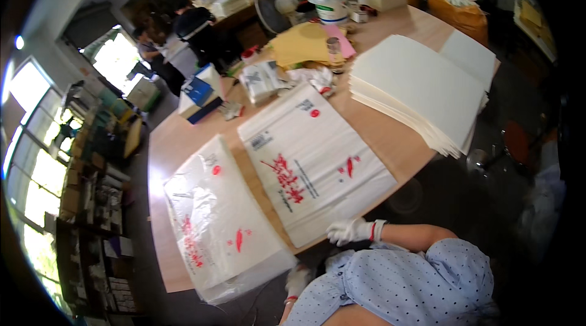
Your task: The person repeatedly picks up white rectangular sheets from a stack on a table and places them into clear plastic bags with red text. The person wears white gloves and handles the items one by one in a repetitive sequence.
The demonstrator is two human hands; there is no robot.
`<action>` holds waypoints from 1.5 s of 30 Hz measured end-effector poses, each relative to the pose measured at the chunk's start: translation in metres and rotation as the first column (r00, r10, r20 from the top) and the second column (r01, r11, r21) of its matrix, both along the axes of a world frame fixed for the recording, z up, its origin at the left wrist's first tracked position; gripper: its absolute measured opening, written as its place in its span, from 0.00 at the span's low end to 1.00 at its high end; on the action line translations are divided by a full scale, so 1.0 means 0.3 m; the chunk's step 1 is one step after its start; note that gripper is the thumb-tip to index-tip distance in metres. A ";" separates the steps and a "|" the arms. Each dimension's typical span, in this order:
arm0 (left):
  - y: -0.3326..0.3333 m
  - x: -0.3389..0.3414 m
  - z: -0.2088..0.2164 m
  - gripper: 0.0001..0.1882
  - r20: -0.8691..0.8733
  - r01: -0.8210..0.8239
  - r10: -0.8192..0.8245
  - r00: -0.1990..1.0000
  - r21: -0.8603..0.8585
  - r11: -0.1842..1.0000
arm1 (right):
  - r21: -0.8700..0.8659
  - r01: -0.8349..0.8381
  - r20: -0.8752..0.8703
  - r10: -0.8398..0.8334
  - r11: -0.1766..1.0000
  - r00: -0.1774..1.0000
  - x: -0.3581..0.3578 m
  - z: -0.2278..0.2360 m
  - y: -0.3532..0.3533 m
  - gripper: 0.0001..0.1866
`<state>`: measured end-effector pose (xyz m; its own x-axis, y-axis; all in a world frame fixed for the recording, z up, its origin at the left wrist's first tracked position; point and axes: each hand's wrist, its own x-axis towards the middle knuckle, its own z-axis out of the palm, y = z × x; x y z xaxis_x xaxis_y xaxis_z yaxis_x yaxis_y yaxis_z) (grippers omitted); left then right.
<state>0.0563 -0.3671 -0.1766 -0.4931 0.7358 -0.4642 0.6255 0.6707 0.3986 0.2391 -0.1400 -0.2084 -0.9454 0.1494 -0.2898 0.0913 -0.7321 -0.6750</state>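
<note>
My right hand [354, 231], in a white knit glove with a red cuff band, is at the table's near edge beside the bottom of a stack of white printed bags [317, 164]. Its fingers look loosely bent and apart, with nothing visible in them. Lower down, my left hand [298, 280], gloved too, is next to the near corner of a glossy clear-wrapped stack of printed bags [229, 228]. Its fingers are blurred and partly hidden, so any grip there is unclear. Both stacks carry red and black print and lie flat; the glossy one overhangs the edge.
On the wooden table [168, 265], a tall stack of white sheets [421, 85] lies right. Farther back are a glass jar [334, 51], yellow paper [299, 45], a white bucket [329, 6] and a blue-and-white box [200, 91]. A fan [268, 9] and two people stand beyond.
</note>
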 end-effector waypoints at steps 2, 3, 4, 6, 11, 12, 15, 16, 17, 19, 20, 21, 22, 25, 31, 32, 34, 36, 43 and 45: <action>0.171 0.096 -0.077 0.09 0.031 0.226 -0.284 0.958 0.528 0.819 | 0.463 -0.031 0.363 -0.157 0.886 0.919 0.153 0.162 0.044 0.16; 0.317 0.185 0.063 0.06 -0.201 0.238 -0.187 0.962 0.277 0.931 | 0.493 -0.017 0.450 -0.239 0.870 0.860 0.230 0.216 0.066 0.16; 0.433 0.193 0.126 0.06 -0.027 0.164 -0.185 0.982 0.599 0.784 | 0.497 0.065 0.427 -0.309 0.865 0.850 0.306 0.224 0.076 0.15; 0.643 0.224 0.115 0.07 -0.268 0.274 -0.110 0.957 0.710 0.649 | 0.538 0.130 0.465 -0.422 0.833 0.778 0.413 0.223 0.076 0.15; 0.781 0.153 0.033 0.10 -0.218 0.283 -0.206 0.954 0.430 0.857 | 0.517 0.194 0.476 -0.469 0.834 0.744 0.491 0.200 0.045 0.14; 0.779 0.125 0.000 0.11 -0.152 0.268 -0.223 0.963 0.448 0.853 | 0.524 0.163 0.470 -0.444 0.836 0.763 0.485 0.207 0.042 0.15; 0.829 0.111 0.137 0.12 0.034 0.222 -0.245 0.969 0.321 0.921 | 0.374 0.127 0.491 -0.312 0.919 0.813 0.378 0.234 0.079 0.15; 0.833 0.105 0.182 0.12 0.080 0.205 -0.230 0.970 0.244 0.948 | 0.305 0.123 0.461 -0.260 0.944 0.848 0.316 0.235 0.097 0.15; 0.834 0.098 0.199 0.15 -0.008 0.252 -0.265 0.964 0.338 0.907 | 0.253 0.238 0.391 -0.324 0.938 0.861 0.241 0.226 0.113 0.15; 0.867 0.088 0.220 0.15 -0.155 0.402 -0.373 0.915 0.429 0.809 | 0.122 0.462 0.250 -0.478 0.878 0.842 0.077 0.198 0.147 0.15; 0.884 0.079 0.223 0.16 -0.231 0.471 -0.411 0.882 0.465 0.749 | 0.045 0.551 0.185 -0.549 0.833 0.815 0.007 0.198 0.173 0.15; 0.889 0.066 0.204 0.19 -0.228 0.467 -0.409 0.883 0.488 0.737 | -0.041 0.624 0.125 -0.616 0.780 0.778 -0.033 0.198 0.201 0.15; 0.895 0.026 0.189 0.18 0.024 0.184 -0.237 0.971 0.555 0.811 | 0.355 0.472 0.191 -0.557 0.807 0.808 -0.043 0.254 0.231 0.15; 1.019 -0.070 0.269 0.12 0.914 -0.715 -0.102 0.394 0.374 0.591 | 0.994 -0.114 0.091 -0.602 0.001 0.794 0.040 0.092 0.379 0.17; 1.031 -0.171 0.392 0.10 0.869 -0.608 -0.102 0.484 0.418 0.675 | 0.790 0.430 -0.570 -0.265 -0.437 0.778 -0.032 0.608 0.314 0.05; 1.042 -0.111 0.455 0.13 0.826 -0.504 -0.090 0.557 0.422 0.754 | 0.738 0.569 -0.652 -0.169 -0.363 0.739 -0.106 0.518 0.331 0.03; 1.095 -0.065 0.507 0.19 0.756 -0.407 -0.214 0.618 0.541 0.736 | 0.958 0.267 -0.282 -0.533 -0.106 0.798 -0.270 0.262 0.457 0.04; 1.079 -0.030 0.776 0.19 0.537 -0.256 -0.252 0.805 0.698 0.669 | 0.997 -0.051 0.078 -0.568 0.063 0.819 -0.265 0.183 0.489 0.05; 1.028 -0.097 0.725 0.26 -0.037 0.133 -0.178 0.983 0.817 0.561 | 0.943 0.167 -0.101 -0.229 0.288 0.968 0.149 0.402 0.372 0.11; 0.974 -0.091 0.684 0.29 -0.268 0.268 -0.051 0.962 0.892 0.365 | 0.980 0.114 -0.163 -0.336 -0.161 0.928 0.455 0.503 0.423 0.16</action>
<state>0.0290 -0.0748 0.0286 -0.3020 0.7252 0.6188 0.8024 -0.1570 0.5757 0.3756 -0.0130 -0.0574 -0.7569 0.5626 0.3325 0.2416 0.7137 -0.6575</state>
